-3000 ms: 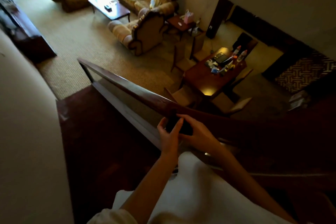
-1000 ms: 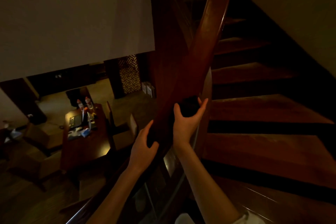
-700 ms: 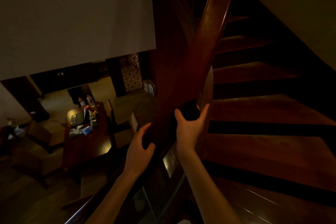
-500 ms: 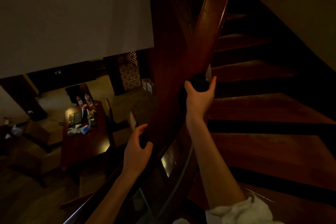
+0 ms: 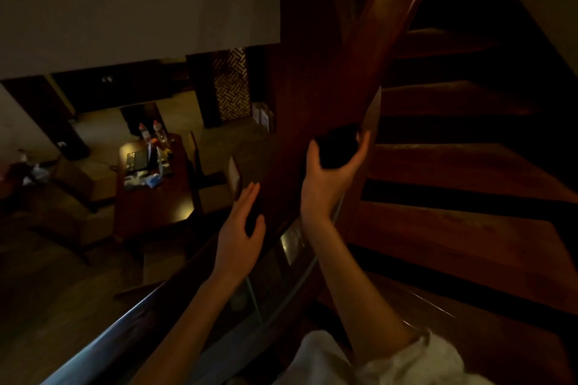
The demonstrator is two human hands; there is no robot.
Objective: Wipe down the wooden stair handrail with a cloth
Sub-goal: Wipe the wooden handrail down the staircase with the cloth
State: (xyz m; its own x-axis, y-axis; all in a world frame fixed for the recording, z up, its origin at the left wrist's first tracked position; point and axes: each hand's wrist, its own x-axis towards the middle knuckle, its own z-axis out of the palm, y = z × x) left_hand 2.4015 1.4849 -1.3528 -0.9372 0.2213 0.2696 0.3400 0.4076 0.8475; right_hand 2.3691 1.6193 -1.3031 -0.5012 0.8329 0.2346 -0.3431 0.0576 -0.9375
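The dark red wooden handrail [image 5: 375, 40] climbs from the lower left to the upper right. My right hand [image 5: 325, 184] grips a dark cloth [image 5: 336, 147] and holds it against the rail's top and right side. Lower on the rail, my left hand [image 5: 240, 234] lies against its left side with fingers straight and the thumb resting on top. Both forearms reach up from the bottom edge, and a white sleeve shows at the lower right.
Dark wooden stair treads [image 5: 469, 228] rise on the right. A glass panel [image 5: 291, 244] sits under the rail. Far below on the left stands a wooden table [image 5: 153, 194] with bottles and clutter, chairs around it. A pale wall [image 5: 140, 0] fills the upper left.
Over the last second my right hand slid the cloth up the rail. My left hand loosened its grip, straightened its fingers and moved slightly up the rail.
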